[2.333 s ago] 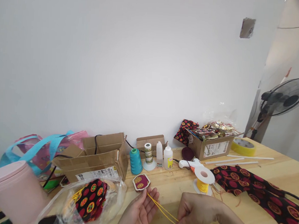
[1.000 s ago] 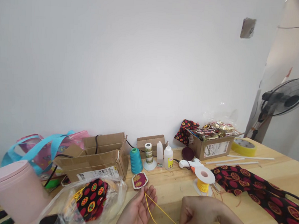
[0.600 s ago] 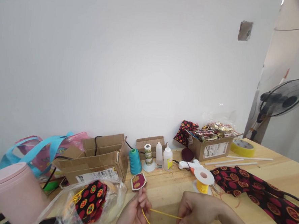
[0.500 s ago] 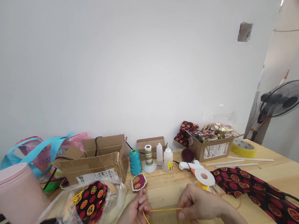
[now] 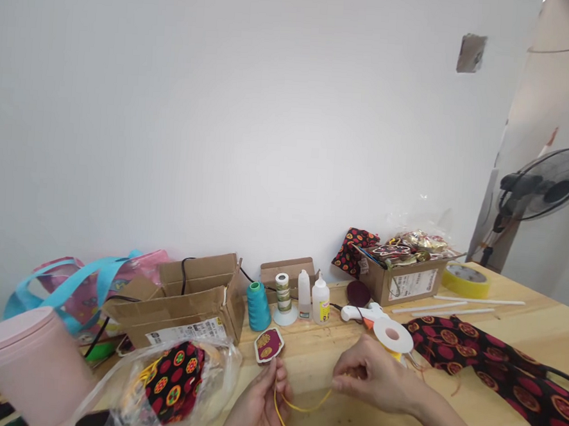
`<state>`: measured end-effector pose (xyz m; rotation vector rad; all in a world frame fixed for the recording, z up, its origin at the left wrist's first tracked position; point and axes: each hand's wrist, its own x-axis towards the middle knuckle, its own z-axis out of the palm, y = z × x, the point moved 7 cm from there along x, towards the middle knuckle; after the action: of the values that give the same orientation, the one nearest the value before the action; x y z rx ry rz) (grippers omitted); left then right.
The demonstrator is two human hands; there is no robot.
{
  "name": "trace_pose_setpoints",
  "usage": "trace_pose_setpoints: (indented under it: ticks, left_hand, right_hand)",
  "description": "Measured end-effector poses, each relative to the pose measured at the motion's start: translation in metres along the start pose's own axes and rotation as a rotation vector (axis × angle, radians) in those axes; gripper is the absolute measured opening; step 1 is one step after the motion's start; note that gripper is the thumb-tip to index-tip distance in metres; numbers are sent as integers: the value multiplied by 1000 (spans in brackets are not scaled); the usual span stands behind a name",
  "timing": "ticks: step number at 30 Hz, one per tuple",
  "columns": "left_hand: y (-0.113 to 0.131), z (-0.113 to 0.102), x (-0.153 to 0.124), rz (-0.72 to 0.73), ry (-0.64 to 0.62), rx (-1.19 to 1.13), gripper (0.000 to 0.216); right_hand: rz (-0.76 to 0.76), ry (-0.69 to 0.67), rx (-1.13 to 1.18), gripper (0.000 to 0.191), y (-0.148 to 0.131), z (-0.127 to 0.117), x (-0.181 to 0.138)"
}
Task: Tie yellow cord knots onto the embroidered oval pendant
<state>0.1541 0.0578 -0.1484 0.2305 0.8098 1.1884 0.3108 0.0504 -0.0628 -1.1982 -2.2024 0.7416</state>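
Note:
A thin yellow cord (image 5: pixel 301 407) sags in a loop between my two hands low in the view. My left hand (image 5: pixel 258 407) is closed, pinching one end of the cord by its fingertips. My right hand (image 5: pixel 375 376) is closed on the other end, knuckles up, just in front of a white spool of yellow cord (image 5: pixel 392 338). A small maroon patch with gold motifs (image 5: pixel 268 346) lies on the wooden table (image 5: pixel 513 330) just beyond my left fingertips.
A clear bag with patterned fabric (image 5: pixel 173 376), an open cardboard box (image 5: pixel 187 297) and a pink tub (image 5: pixel 19 364) sit left. Teal thread (image 5: pixel 258 306), glue bottles (image 5: pixel 320 299), a glue gun (image 5: pixel 358 312) and a filled box (image 5: pixel 401 271) stand behind. Patterned cloth (image 5: pixel 491 367) lies right.
My left hand has gone from open palm to pinching the cord. My right hand moved up and toward the left hand, so the taut cord now hangs slack in a loop.

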Motion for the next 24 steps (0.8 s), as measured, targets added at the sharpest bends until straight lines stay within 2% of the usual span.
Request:
trace_pose_setpoints:
  ticks: [2, 5, 11, 14, 18, 21, 24]
  left_hand:
    - [-3, 2, -1, -41, -9, 12, 19]
    - [-6, 4, -1, -85, -30, -1, 23]
    - [-6, 7, 1, -82, -50, 35, 28]
    - [-11, 11, 0, -120, -81, 81, 30]
    - [-15, 12, -2, -144, -89, 90, 32]
    - [-13, 13, -4, -121, -98, 76, 30]
    - [-10, 15, -6, -102, -112, 65, 29]
  right_hand:
    - [13, 20, 81, 36, 4, -1, 2]
    - [46, 70, 95, 33, 9, -12, 1]
    - [72, 150, -195, 12, 5, -46, -15]
    - [85, 163, -308, 14, 3, -58, -31]
    - [100, 142, -334, 12, 5, -65, -49]
    - [110, 179, -318, 13, 7, -69, -47]
    - [75, 206, -350, 15, 6, -69, -31]
